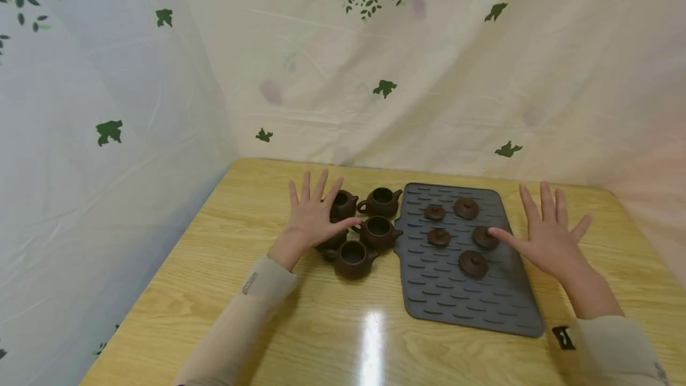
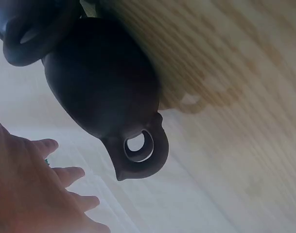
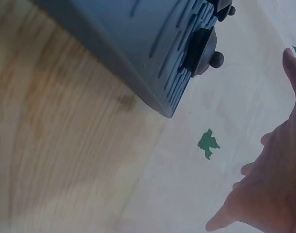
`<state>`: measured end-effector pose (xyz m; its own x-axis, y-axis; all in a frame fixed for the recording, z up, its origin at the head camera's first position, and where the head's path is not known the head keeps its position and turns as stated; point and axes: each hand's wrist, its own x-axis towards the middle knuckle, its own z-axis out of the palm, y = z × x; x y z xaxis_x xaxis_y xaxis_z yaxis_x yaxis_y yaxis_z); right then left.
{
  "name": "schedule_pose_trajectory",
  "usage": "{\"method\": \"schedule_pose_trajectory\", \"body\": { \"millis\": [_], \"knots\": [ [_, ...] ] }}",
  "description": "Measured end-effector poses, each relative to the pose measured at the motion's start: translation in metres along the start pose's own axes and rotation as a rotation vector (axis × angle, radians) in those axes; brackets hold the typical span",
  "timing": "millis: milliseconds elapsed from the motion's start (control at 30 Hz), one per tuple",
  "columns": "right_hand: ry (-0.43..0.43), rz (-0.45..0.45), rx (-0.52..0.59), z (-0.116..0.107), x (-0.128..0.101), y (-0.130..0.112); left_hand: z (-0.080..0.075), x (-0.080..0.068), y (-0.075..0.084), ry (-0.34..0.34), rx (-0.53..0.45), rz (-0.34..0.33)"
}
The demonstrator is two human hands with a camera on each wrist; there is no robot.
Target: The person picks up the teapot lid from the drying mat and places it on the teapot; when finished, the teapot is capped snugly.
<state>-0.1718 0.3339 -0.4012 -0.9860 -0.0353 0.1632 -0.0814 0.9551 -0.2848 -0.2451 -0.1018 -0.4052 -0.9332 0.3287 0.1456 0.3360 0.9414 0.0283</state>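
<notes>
bright, even light; table (image 1: pixel 375 338) glare; wrist views blurred.

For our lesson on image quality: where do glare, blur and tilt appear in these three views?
Head view: bright glare streak on the table, otherwise sharp. Left wrist view: teapot dark, soft-edged, tilted; left hand blurred. Right wrist view: mat and right hand soft, horizon tilted.

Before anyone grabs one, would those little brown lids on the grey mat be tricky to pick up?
Probably easy: each lid has a knob to pinch. They look like clay, so likely brittle if dropped. The ribbed mat should limit sliding.
</notes>
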Motion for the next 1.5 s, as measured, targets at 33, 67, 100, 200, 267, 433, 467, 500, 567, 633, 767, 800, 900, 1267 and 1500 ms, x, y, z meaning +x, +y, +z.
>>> {"method": "schedule_pose_trajectory", "body": {
  "millis": [33, 67, 100, 200, 267, 433, 467, 500, 567, 633, 767, 800, 900, 1267, 1500],
  "knots": [
    [-0.002, -0.002, 0.012, 0.001, -0.001, 0.000, 0.000, -0.002, 0.000, -0.005, -0.009, 0.005],
    [-0.003, -0.003, 0.024, 0.002, -0.002, 0.000, -0.001, -0.004, 0.001, -0.010, -0.014, 0.008],
    [-0.007, -0.006, 0.036, 0.002, -0.002, 0.000, -0.001, -0.006, 0.001, -0.014, -0.029, 0.014],
    [-0.016, -0.009, 0.085, 0.004, -0.004, -0.001, -0.004, -0.012, 0.002, -0.010, -0.081, 0.037],
    [-0.018, -0.012, 0.115, 0.004, -0.006, -0.002, -0.005, -0.017, 0.002, 0.006, -0.116, 0.058],
    [-0.027, -0.034, 0.201, 0.005, -0.011, -0.006, -0.009, -0.029, 0.001, 0.044, -0.229, 0.123],
    [-0.034, -0.039, 0.226, 0.005, -0.012, -0.007, -0.011, -0.032, 0.001, 0.043, -0.254, 0.132],
    [-0.045, -0.043, 0.251, 0.006, -0.013, -0.008, -0.012, -0.034, 0.001, 0.045, -0.279, 0.142],
    [-0.068, -0.043, 0.300, 0.006, -0.014, -0.009, -0.013, -0.038, 0.001, 0.044, -0.327, 0.153],
    [-0.095, -0.033, 0.325, 0.006, -0.016, -0.011, -0.015, -0.043, 0.002, 0.036, -0.383, 0.152],
    [-0.119, -0.035, 0.332, 0.006, -0.019, -0.016, -0.017, -0.052, 0.003, 0.036, -0.456, 0.150],
    [-0.123, -0.039, 0.334, 0.006, -0.020, -0.017, -0.017, -0.054, 0.003, 0.035, -0.470, 0.149],
    [-0.121, -0.050, 0.349, 0.007, -0.023, -0.020, -0.017, -0.058, 0.003, 0.036, -0.494, 0.152],
    [-0.096, -0.090, 0.348, 0.020, -0.028, -0.021, -0.009, -0.063, -0.002, 0.021, -0.569, 0.212],
    [-0.142, -0.097, 0.381, 0.021, -0.028, -0.024, -0.001, -0.067, -0.003, -0.013, -0.639, 0.210]
  ]
}}
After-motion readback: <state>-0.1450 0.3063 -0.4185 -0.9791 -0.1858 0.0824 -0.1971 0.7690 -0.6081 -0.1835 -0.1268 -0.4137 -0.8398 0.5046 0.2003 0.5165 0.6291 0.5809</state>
